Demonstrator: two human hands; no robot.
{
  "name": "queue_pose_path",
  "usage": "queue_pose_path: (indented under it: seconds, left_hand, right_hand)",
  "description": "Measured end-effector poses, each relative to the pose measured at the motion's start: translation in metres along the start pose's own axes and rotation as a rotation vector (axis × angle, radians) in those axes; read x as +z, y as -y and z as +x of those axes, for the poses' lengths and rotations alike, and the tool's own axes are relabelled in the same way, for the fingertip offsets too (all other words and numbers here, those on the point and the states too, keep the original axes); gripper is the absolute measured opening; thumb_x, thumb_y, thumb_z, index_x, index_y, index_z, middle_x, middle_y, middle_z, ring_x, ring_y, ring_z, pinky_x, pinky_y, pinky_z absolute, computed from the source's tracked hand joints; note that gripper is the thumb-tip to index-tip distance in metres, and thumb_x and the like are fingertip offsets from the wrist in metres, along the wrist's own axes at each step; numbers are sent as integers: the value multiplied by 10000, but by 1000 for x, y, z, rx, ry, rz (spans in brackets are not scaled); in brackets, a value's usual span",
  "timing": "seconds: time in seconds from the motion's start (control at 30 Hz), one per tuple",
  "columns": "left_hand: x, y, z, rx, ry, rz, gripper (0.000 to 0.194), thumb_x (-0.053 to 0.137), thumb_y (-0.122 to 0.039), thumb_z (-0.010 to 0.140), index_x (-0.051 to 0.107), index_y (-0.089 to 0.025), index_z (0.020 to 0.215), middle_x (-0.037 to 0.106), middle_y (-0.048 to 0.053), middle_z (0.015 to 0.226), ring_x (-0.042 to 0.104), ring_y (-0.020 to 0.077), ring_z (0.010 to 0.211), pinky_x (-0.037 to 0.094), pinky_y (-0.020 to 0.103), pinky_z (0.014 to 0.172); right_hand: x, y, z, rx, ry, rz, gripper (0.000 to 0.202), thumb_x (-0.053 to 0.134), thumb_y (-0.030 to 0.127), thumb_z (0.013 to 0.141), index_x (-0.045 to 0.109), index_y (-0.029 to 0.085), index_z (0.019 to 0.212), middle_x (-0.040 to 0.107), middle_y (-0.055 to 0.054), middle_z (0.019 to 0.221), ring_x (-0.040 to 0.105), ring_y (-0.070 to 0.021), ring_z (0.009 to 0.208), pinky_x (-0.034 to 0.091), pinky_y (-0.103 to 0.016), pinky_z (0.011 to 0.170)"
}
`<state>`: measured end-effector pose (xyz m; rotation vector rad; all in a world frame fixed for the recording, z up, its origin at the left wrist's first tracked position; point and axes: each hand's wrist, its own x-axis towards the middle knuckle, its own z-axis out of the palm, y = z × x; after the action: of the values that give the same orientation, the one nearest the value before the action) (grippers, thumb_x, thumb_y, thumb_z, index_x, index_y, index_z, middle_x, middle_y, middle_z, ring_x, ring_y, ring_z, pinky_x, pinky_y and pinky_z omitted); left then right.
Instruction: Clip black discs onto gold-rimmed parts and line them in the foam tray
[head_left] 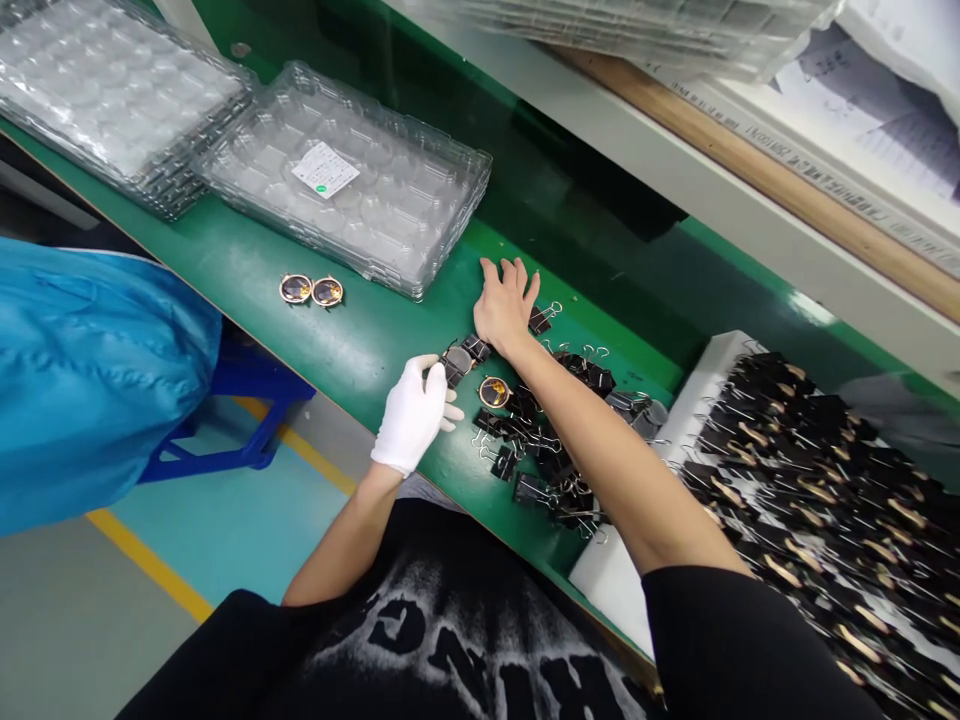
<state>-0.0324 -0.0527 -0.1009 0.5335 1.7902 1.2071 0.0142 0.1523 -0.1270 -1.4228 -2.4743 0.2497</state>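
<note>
My left hand (412,412), in a white glove, is closed on a round watch case (458,360) that has black binder clips on its sides. Bare and with its fingers spread, my right hand (507,300) is over the green bench (375,350), just beyond the clipped case. A single binder clip (541,319) lies beside the right fingers. Between my arms rests a gold-rimmed watch case (494,391) with a dark dial. A loose pile of binder clips (534,488) spreads under and around my right forearm, which hides part of it.
Two gold-rimmed watch cases (311,290) lie to the left. Behind them are clear plastic trays (420,195) with a white label, and another tray stack (112,100). A white foam block (622,590) full of clipped pieces stands at right. A shelf edge (637,140) overhangs the back.
</note>
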Motion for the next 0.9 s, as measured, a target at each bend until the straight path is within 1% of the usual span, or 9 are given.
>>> queue_pose_path:
  seconds: [0.13,0.3,0.4,0.53,0.73,0.8,0.9]
  left_hand:
    - [4,-1,1,10,-19,12,410,463,-468,1044,495,-209,1361,699,30,853,723,158,569,578,256,478]
    - [7,-3,1,36,-20,112,391,432,-469,1056,511,-212,1340,732,30,847,673,119,491,505,212,428]
    - [9,-5,1,49,-15,149,394,447,-471,1054,517,-213,1343,740,25,824,662,112,475,493,204,427]
    - [12,-6,2,41,1,143,407,458,-476,1047,507,-210,1350,733,25,811,681,127,500,512,211,438]
    - [14,-4,2,55,2,119,409,441,-474,1052,497,-206,1356,719,22,839,684,118,519,516,204,446]
    - [14,-2,2,58,10,95,411,454,-478,1048,499,-206,1355,710,21,842,686,120,525,512,205,443]
    - [14,-1,4,40,48,25,436,527,-472,1023,494,-201,1362,696,20,861,685,119,535,495,204,436]
  right_hand:
    - [2,-1,0,5,-20,18,624,386,95,915,484,180,1526,451,-199,1575,252,-362,1564,73,-694,1240]
    - [3,-1,0,14,-41,72,632,391,80,890,517,197,1498,462,-207,1546,255,-381,1549,51,-724,1222]
    - [5,-2,0,25,-47,79,631,388,79,888,526,204,1491,462,-205,1528,270,-382,1532,46,-724,1220]
    - [6,-2,0,32,-65,68,628,400,83,888,539,227,1483,482,-186,1492,316,-382,1492,79,-726,1209]
    - [3,-1,0,63,-42,9,638,422,80,910,530,266,1511,488,-172,1476,353,-359,1470,103,-681,1221]
    - [0,1,-2,80,-34,23,637,436,80,915,537,278,1512,484,-171,1492,336,-361,1488,91,-670,1227]
    - [-9,8,-8,146,-7,160,607,433,84,932,557,267,1497,436,-168,1567,230,-355,1561,27,-657,1244]
